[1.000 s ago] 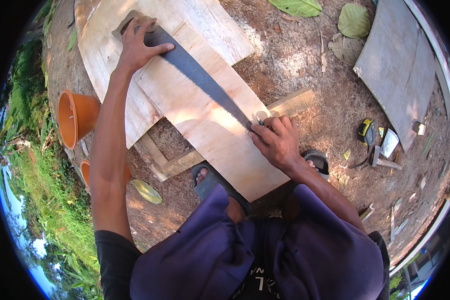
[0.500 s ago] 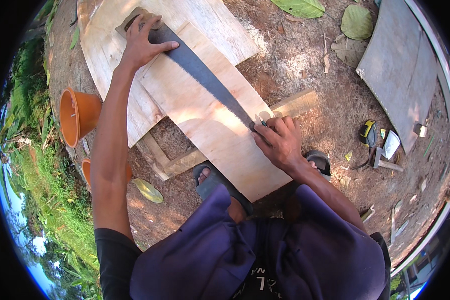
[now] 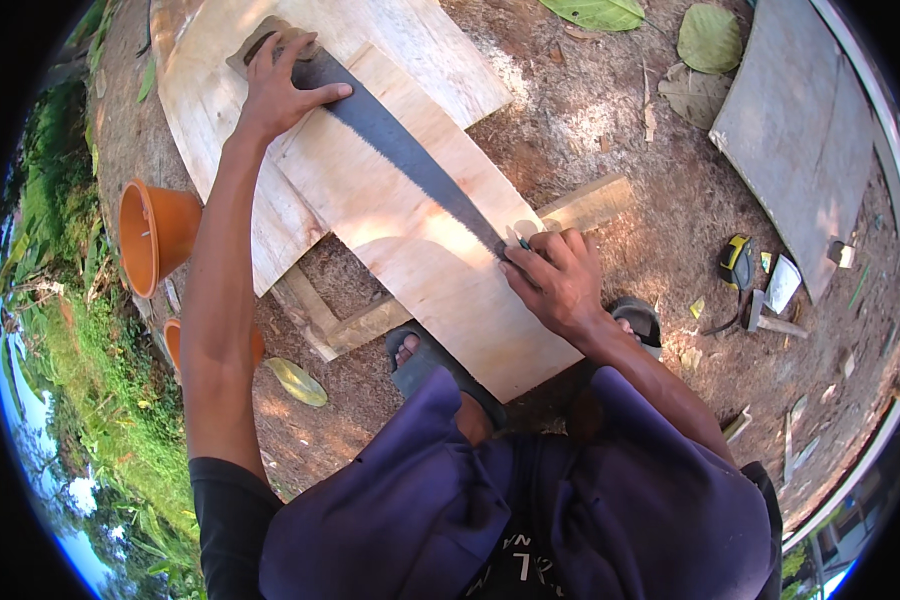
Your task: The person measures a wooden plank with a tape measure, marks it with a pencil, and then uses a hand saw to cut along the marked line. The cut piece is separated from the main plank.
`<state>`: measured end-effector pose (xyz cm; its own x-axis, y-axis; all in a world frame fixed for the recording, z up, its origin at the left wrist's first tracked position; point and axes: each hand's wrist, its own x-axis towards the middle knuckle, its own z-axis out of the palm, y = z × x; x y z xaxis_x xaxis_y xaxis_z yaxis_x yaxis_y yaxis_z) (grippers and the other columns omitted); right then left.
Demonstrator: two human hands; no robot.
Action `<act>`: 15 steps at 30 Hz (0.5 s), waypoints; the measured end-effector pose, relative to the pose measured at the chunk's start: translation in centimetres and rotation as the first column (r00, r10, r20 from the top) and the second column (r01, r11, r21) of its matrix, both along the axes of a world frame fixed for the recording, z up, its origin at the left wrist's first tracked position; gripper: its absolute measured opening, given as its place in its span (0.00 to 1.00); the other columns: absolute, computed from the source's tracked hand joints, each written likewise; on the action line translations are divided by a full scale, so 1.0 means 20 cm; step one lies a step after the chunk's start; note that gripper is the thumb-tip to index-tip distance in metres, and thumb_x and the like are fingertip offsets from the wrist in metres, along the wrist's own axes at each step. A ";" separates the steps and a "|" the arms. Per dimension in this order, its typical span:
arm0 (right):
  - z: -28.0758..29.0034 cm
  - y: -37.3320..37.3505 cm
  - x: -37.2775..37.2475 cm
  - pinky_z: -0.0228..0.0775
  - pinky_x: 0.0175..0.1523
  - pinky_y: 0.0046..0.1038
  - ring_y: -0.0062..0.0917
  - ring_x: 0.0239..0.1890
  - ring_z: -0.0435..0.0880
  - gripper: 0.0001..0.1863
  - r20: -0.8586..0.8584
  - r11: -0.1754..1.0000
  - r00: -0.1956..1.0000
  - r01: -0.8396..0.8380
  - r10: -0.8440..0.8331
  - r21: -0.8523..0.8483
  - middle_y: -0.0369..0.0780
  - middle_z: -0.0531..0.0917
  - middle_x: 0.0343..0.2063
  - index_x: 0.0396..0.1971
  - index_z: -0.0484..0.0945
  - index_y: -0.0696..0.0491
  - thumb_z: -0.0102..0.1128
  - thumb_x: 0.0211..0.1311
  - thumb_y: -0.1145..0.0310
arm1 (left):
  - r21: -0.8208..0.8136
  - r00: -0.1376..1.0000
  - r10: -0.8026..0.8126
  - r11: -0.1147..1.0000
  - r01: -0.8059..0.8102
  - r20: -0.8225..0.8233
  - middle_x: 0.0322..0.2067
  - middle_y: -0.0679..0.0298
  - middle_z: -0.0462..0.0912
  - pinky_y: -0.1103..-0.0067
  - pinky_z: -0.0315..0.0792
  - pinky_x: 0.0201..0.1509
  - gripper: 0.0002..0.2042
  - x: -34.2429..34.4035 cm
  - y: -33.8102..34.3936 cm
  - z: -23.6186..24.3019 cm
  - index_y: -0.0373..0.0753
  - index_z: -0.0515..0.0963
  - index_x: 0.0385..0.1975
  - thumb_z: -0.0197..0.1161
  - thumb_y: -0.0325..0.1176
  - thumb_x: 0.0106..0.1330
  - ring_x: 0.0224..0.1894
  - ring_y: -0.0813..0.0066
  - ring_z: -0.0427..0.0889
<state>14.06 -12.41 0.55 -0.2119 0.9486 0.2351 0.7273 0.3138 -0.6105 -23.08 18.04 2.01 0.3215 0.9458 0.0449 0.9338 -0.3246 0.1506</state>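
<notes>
Left hand [image 3: 280, 95]: fingers spread wide, thumb laid on the blade and fingertips over the handle; hold made by pressing, no closed grip seen.

Long handsaw with dark-grey tapering steel blade and brown wooden handle [image 3: 410, 150]: lying flat, handle under the left fingers, tip at the right fingers, teeth facing the person's left.

Right hand [image 3: 560, 285]: thumb and forefinger pinched together round a slim teal pencil-like marker [image 3: 523, 243], mostly hidden by the fingers, beside the blade's smooth back near its tip; contact of marker with wood cannot be told.

Pale rectangular plywood board [image 3: 440, 280]: beneath the saw, running on past the right fingers toward the person.

Squared light-brown timber batten [image 3: 585, 205]: emerging from under the board, just beyond the right fingers.

Black-and-yellow tape measure [image 3: 737, 260]: well apart, to the right of the right fingers.

Handling note: the step appears to be ruling a line along the saw's back. Left fingers should bear down evenly, as the narrow tip could pivot; right fingertips might steady that end, the marker kept at one constant slant against the smooth edge, clear of the teeth
</notes>
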 end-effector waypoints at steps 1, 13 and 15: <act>0.00 0.00 0.00 0.64 0.44 0.36 0.27 0.40 0.76 0.12 0.001 1.000 1.000 0.001 -0.001 -0.002 0.29 0.80 0.38 0.40 0.87 0.41 0.76 0.56 0.62 | -0.005 1.000 0.004 1.000 -0.004 0.000 0.77 0.46 0.52 0.49 0.55 0.79 0.53 0.00 0.00 0.00 0.58 0.68 0.73 0.77 0.72 0.43 0.79 0.40 0.49; 0.00 0.01 0.00 0.64 0.42 0.36 0.29 0.39 0.78 0.14 -0.015 1.000 1.000 -0.004 0.004 0.024 0.32 0.80 0.37 0.39 0.88 0.43 0.80 0.51 0.65 | -0.007 0.999 0.011 1.000 -0.012 -0.030 0.76 0.42 0.52 0.52 0.57 0.78 0.48 0.05 -0.03 0.03 0.55 0.68 0.73 0.79 0.62 0.50 0.78 0.41 0.52; 0.01 0.01 0.00 0.64 0.42 0.36 0.29 0.39 0.77 0.14 -0.010 1.000 1.000 -0.007 0.007 0.020 0.32 0.80 0.37 0.40 0.88 0.43 0.80 0.51 0.65 | -0.009 1.000 0.011 1.000 -0.011 -0.023 0.76 0.42 0.53 0.52 0.57 0.78 0.48 0.05 -0.04 0.03 0.55 0.68 0.73 0.79 0.62 0.50 0.78 0.41 0.52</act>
<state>14.08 -12.29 0.73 -0.2156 0.9423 0.2561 0.7189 0.3307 -0.6115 -22.01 17.33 2.68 0.3120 0.9496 0.0292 0.9405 -0.3131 0.1324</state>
